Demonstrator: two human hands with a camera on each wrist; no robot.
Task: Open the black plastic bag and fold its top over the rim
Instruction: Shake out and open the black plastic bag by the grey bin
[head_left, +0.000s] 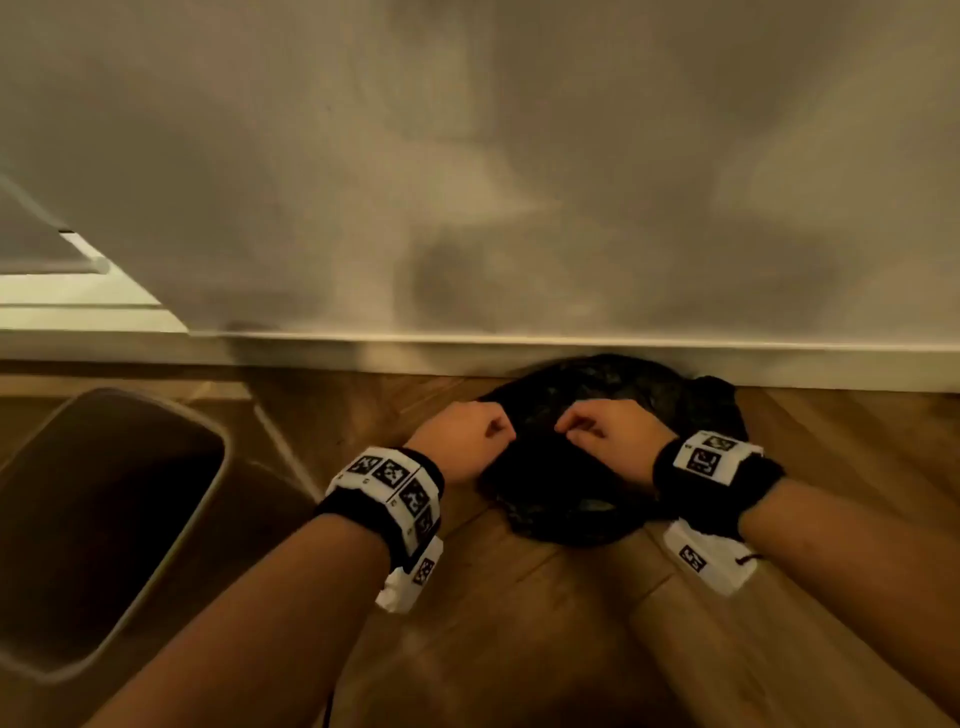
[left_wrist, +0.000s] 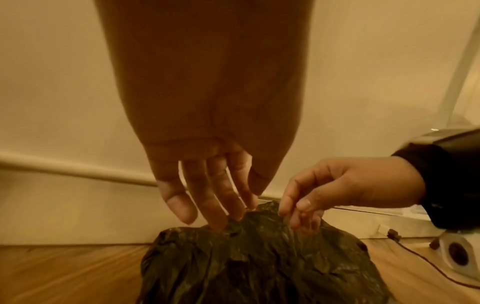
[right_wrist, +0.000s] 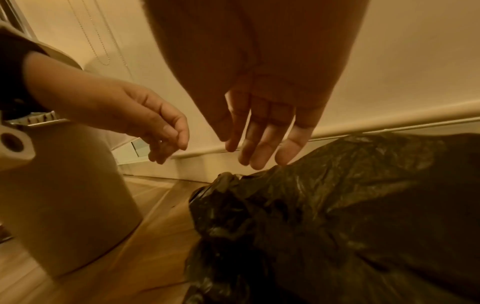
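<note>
Wooden flooring (head_left: 545, 649) runs from the viewer to a pale wall (head_left: 467, 156) with a white skirting board (head_left: 675, 358) along its foot; nearest are two bare forearms, each banded at the wrist with a black strap carrying printed markers. Beyond the straps, the left hand (head_left: 465, 441) and the right hand (head_left: 610, 439) sit side by side over one black plastic bag (head_left: 566, 512), which lies crumpled on the floor straight ahead and reaches back to touch the skirting board.

From the head camera both hands look curled, knuckles up; the left wrist view shows the left hand's fingers (left_wrist: 215, 203) extended, tips down into the gathered crest of the bag, while the right hand's thumb and forefinger look pinched on the plastic beside them; the right wrist view, however, shows its fingers (right_wrist: 259, 148) straight and just clear of the bag, so whether either hand truly grips the film I cannot tell.

The bag's bulk spreads rightward and toward the wall, its bunched mouth lying directly beneath the hands, about equally near to each; my judgement is that the opening move means drawing that crest apart sideways.

One beige bin (head_left: 119, 530) stands open to the left, well apart from the bag; presumably its rim is the target.
</note>
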